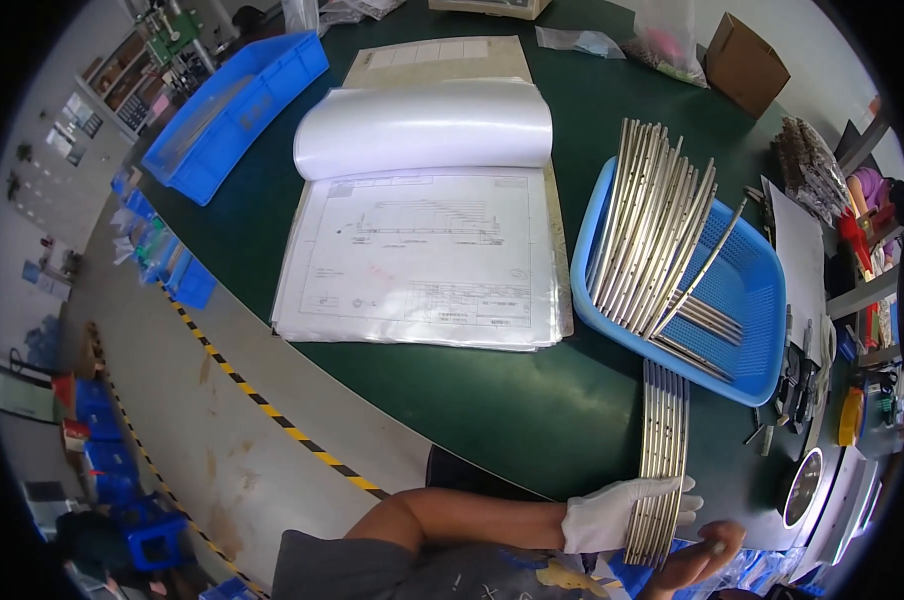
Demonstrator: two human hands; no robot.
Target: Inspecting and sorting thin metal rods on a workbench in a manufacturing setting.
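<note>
My left hand (602, 515), in a white glove, holds a flat row of slim silvery metal rods (662, 430) side by side near the table's front edge. The rods lie across the palm, with small dark holes or marks along them, and the gloved fingertips show past their right side. My bare right hand (707, 555) is just right of the rods' near ends, its fingers curled in. Whether anything is between those fingers I cannot make out. Beyond the held rods, a blue plastic basket (762, 290) contains many similar rods (652, 220), most leaning over its left side.
An open binder (422, 260) with a technical drawing lies left of the basket on the green table (452, 420). A blue bin (237, 120) stands far left, a cardboard box (747, 62) far right. Tools (797, 385) and a round metal bowl (802, 488) sit at right.
</note>
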